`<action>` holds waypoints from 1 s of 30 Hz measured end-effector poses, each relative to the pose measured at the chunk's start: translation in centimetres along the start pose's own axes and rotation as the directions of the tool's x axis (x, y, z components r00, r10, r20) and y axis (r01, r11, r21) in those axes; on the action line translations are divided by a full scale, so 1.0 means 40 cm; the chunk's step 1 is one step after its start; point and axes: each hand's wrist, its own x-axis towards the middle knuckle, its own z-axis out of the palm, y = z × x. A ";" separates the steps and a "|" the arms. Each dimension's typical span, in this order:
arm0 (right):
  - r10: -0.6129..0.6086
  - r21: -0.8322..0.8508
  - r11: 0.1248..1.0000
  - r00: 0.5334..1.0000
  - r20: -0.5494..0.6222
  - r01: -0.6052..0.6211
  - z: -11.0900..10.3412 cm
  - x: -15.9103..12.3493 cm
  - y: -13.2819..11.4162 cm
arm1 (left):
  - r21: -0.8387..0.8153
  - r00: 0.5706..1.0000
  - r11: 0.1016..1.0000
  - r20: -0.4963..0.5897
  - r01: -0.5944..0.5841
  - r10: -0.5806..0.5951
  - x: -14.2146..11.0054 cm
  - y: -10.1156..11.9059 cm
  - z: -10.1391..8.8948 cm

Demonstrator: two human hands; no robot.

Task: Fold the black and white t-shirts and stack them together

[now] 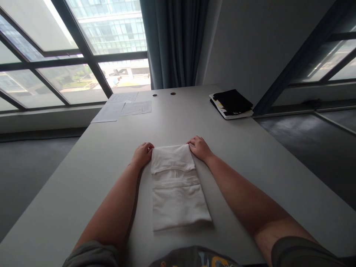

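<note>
A white folded cloth garment [178, 204] lies flat on the table in front of me, in a long narrow shape. Its far end is turned over toward the middle, and its near end is folded as well, with a thinner strip showing between the two flaps. At the far left corner, my left hand [142, 153] pinches the fabric with fingers closed. My right hand [200, 148] grips the far right corner in the same way, fingertips on the edge. Whether the garment is a shirt cannot be told from here.
On the white table [83, 185], several paper sheets [111, 109] lie at the far left. A stack of folded black and white cloth [233, 104] sits at the far right. Two round cable holes are near the back edge, before a blue curtain [174, 44] and windows.
</note>
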 end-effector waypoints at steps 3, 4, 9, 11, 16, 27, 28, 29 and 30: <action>-0.070 0.036 0.997 0.992 -0.106 0.074 -0.019 -0.018 -0.038 | 0.019 0.990 0.997 -0.121 -0.070 0.072 -0.013 0.032 -0.022; -0.112 0.042 0.992 0.986 -0.124 0.118 -0.022 -0.028 -0.060 | 0.022 0.979 0.992 -0.159 -0.122 0.124 -0.020 0.053 -0.025; -0.191 -0.094 0.975 0.976 0.103 0.201 0.029 -0.093 -0.171 | 0.114 0.965 0.959 0.008 -0.260 0.261 -0.072 0.177 0.035; -0.118 -0.181 0.970 0.968 0.221 0.160 0.062 -0.106 -0.182 | 0.178 0.970 0.956 0.112 -0.233 0.216 -0.091 0.204 0.077; 0.090 -0.322 0.947 0.950 0.299 0.011 0.082 -0.084 -0.138 | 0.268 0.980 0.951 0.163 -0.151 0.110 -0.105 0.193 0.122; 0.047 -0.175 0.985 0.966 0.254 -0.002 0.032 -0.081 -0.113 | 0.069 0.964 0.994 0.259 -0.080 0.059 -0.198 0.098 0.074; -0.036 -0.089 0.994 0.972 0.233 0.058 0.013 -0.094 -0.110 | 0.043 0.960 0.995 0.272 -0.088 0.073 -0.220 0.092 0.058; -0.135 0.006 0.991 0.972 0.194 0.137 -0.008 -0.113 -0.111 | 0.015 0.957 0.995 0.278 -0.094 0.086 -0.245 0.089 0.040; -0.242 0.097 0.968 0.960 0.144 0.229 -0.031 -0.139 -0.114 | -0.013 0.956 0.994 0.275 -0.106 0.106 -0.271 0.088 0.019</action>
